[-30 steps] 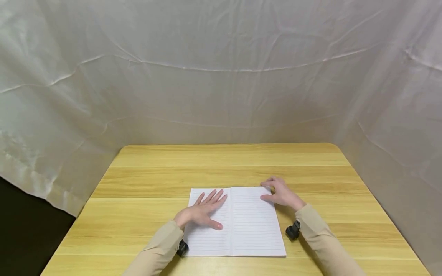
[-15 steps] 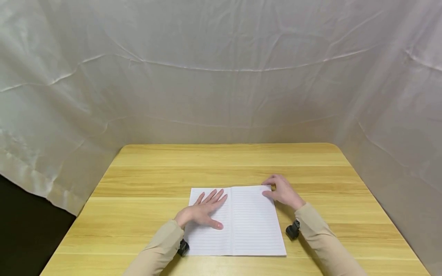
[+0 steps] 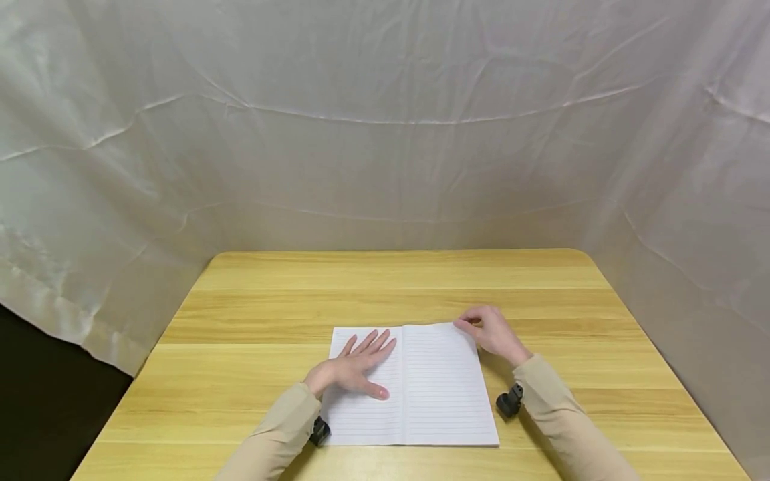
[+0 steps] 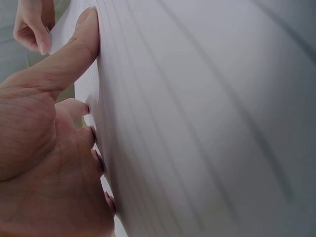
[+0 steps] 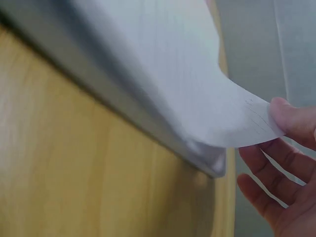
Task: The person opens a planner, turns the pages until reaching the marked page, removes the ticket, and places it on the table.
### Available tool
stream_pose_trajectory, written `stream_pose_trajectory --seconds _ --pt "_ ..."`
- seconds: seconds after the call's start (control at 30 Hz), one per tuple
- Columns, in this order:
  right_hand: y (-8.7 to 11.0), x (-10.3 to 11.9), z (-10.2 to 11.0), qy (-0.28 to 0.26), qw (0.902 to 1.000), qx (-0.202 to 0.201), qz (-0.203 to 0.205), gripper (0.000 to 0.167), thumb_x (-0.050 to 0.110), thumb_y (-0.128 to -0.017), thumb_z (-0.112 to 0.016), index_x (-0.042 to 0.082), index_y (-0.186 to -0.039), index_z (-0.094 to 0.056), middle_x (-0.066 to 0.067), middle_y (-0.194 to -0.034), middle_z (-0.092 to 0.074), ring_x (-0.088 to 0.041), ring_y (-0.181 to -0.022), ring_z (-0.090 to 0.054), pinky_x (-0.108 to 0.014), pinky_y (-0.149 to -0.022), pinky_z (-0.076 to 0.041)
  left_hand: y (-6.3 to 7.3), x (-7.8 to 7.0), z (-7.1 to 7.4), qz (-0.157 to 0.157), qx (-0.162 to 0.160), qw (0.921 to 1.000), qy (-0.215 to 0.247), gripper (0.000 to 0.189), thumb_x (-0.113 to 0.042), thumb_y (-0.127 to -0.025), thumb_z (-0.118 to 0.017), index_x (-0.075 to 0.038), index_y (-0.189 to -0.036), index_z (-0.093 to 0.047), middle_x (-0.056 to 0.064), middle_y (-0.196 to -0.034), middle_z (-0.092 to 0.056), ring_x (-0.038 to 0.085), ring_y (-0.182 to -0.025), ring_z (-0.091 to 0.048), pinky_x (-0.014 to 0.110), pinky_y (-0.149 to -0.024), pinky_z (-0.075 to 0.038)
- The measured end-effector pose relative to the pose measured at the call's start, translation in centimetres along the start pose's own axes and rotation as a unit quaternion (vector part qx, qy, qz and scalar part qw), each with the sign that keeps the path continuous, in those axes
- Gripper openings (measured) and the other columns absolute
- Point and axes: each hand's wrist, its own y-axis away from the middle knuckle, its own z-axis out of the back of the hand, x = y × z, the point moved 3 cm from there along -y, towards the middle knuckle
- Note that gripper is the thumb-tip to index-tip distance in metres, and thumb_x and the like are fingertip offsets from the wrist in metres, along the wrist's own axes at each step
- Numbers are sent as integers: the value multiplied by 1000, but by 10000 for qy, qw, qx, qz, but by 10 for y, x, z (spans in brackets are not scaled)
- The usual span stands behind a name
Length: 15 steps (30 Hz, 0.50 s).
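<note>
An open notebook [image 3: 445, 394] with lined white pages lies on the table in the head view. Spread flat on its left page is my left hand [image 3: 355, 371], fingers apart and thumb pointing right. In the left wrist view the thumb and fingertips of that hand [image 4: 54, 123] touch the lined paper. At the far right corner my right hand [image 3: 490, 331] pinches a page between thumb and finger. The right wrist view shows the page [image 5: 222, 108] lifted and curving up from the notebook's edge, its corner held by the right hand [image 5: 286, 163].
The wooden table [image 3: 240, 307] extends round the notebook on all sides. A pale grey curtain [image 3: 385, 167] hangs behind it and along both sides. Small black wrist cameras [image 3: 510, 401] sit at both sleeves.
My right hand has brought its thumb and fingers together on the page corner, which now bends up and inward. The left hand stays in place on the left page.
</note>
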Motion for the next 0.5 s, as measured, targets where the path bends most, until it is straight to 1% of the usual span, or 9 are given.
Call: stream_pose_trajectory --seconds 0.13,0.2,0.27,0.4,0.47,0.5 --pt "2 4 2 -273 9996 34 -106 15 15 -94 -69 3 -97 -79 -13 -97 -78 -18 -86 -67 -28 -76 -57 0 0 0 -7 -11 10000 -19 100 -46 -90 -71 -12 -163 -11 10 -172 4 32 -160 6 62 -127 7" --pt "3 6 3 -444 9989 64 -131 15 16 -93 -71 4 -98 -79 -13 -97 -78 -17 -85 -68 -22 -75 -55 0 -1 0 -9 -20 10000 -28 100 -46 -90 -71 -12 -163 -11 10 -172 3 32 -160 6 61 -127 7" --pt "4 9 4 -612 9980 106 -139 16 16 -92 -73 3 -99 -79 -14 -98 -78 -18 -87 -70 -21 -75 -56 0 -1 0 -13 -28 10000 -36 99 -46 -91 -70 -12 -163 -11 10 -172 3 32 -160 5 62 -127 7" --pt "7 13 6 -793 9965 264 -61 23 18 -95 -69 0 -106 -77 -18 -104 -77 -24 -93 -74 -27 -80 -60 0 -1 0 -8 -18 10000 -12 99 -46 -91 -70 -12 -163 -11 9 -172 4 32 -160 6 61 -127 7" --pt "9 15 6 -791 9963 349 5 26 20 -98 -66 -1 -109 -76 -18 -107 -77 -19 -94 -73 -25 -81 -59 1 -1 0 -7 -11 10000 -6 99 -46 -91 -70 -12 -163 -11 9 -172 4 32 -160 6 61 -127 7" --pt "9 16 6 -833 9957 405 29 28 20 -99 -64 -2 -110 -75 -18 -100 -78 -16 -86 -72 -23 -75 -58 1 -1 0 -9 -11 10000 -4 99 -46 -91 -70 -12 -163 -11 9 -172 4 32 -160 6 61 -127 8"
